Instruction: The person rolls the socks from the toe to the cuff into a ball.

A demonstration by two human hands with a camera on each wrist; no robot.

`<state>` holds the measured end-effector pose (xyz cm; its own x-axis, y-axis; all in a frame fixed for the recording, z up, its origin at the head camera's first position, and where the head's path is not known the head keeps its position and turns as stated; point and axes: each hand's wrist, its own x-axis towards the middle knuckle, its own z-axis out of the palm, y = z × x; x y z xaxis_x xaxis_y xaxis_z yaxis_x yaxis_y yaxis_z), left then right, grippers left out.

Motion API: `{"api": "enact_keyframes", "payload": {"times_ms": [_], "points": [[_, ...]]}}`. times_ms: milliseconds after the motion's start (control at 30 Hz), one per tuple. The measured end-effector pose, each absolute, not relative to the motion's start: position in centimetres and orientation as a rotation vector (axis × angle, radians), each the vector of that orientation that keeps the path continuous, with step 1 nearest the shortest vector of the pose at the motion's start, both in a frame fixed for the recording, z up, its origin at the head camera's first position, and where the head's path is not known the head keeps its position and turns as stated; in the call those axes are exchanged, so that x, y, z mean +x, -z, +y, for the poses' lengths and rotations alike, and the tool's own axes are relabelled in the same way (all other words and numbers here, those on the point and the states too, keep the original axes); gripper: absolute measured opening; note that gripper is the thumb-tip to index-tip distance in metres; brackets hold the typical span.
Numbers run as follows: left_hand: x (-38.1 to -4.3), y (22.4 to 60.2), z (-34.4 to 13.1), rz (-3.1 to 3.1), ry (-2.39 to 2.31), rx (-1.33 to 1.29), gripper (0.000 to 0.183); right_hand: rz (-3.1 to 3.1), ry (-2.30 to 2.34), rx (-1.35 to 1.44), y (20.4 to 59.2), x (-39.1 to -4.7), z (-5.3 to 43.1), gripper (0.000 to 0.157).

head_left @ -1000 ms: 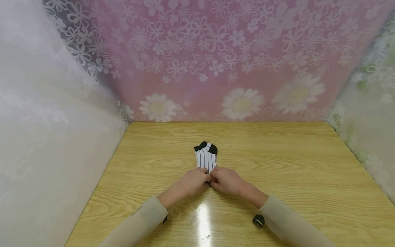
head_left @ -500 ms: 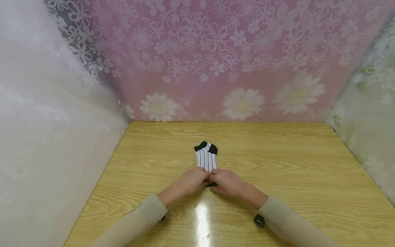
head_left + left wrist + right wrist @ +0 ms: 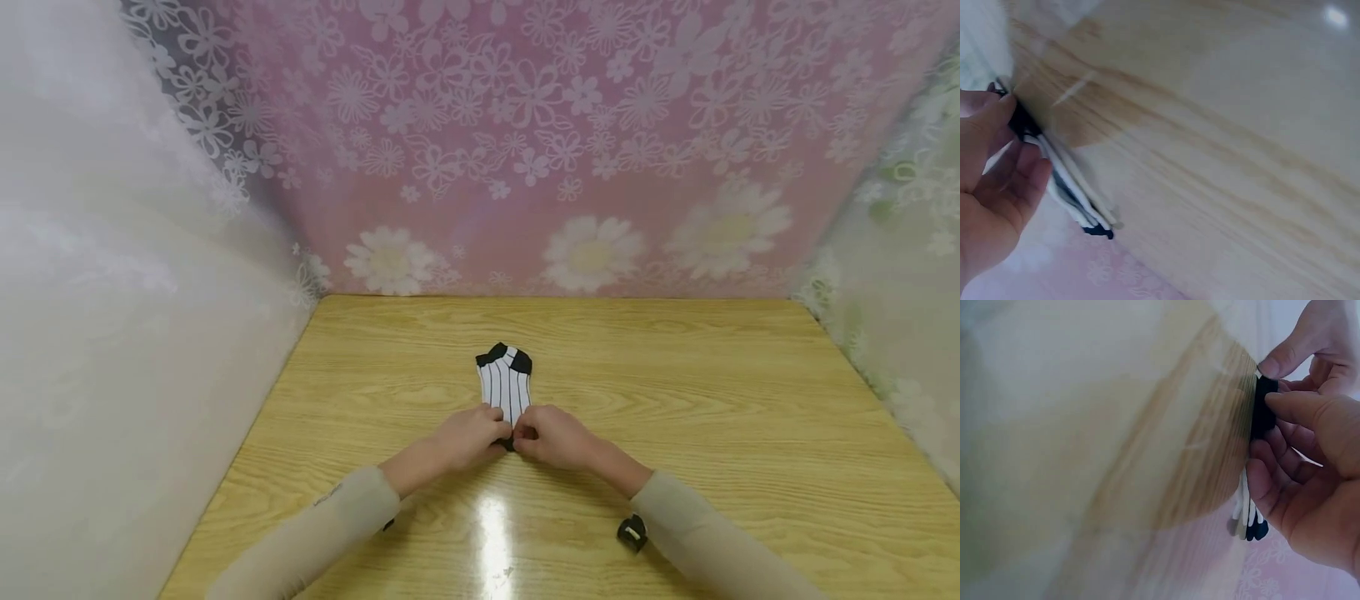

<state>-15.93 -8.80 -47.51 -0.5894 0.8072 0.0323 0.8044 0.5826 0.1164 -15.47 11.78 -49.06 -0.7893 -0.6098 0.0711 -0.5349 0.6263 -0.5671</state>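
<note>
A pair of white socks with thin dark stripes lies flat on the table, black heel and cuffs pointing away from me. My left hand pinches the near, toe end from the left. From the right, my right hand pinches the same end, its fingertips close to the left ones. In the right wrist view, a thumb from each hand rests on the black toe end. The left wrist view shows layered sock edges beyond the fingers. The hands cover part of the toe end.
The socks lie on a wood-grain table. A pink flowered backdrop rises behind it, with pale side panels left and right. A black strap device hangs under the right sleeve.
Both hands stay at the toe end. The right hand's fingers have shifted slightly, with a wider gap showing between its thumb and index finger. The socks have barely moved.
</note>
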Motion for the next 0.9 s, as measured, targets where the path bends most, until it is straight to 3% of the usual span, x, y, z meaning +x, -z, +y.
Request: {"api": "enact_keyframes", "payload": {"times_ms": [267, 567, 767, 900], "points": [[-17.6, 48.2, -9.0, 2.634, -0.419, 1.444, 0.006, 2.817, 0.699, -1.181, 48.9, -15.2, 12.4, 0.007], [-18.2, 48.3, -9.3, 2.630, -0.468, 1.401, 0.008, 3.000, 0.292, -1.539, 48.7, -15.0, 12.1, 0.018], [-17.7, 48.4, -9.5, 2.708, -0.435, 1.437, 0.005, 2.867, 0.544, -1.259, 48.7, -15.6, 12.0, 0.007], [-17.1, 48.4, -9.4, 2.843, -0.274, 1.491, 0.007, 2.734, 0.740, -1.036, 48.4, -16.4, 12.1, 0.009]]}}
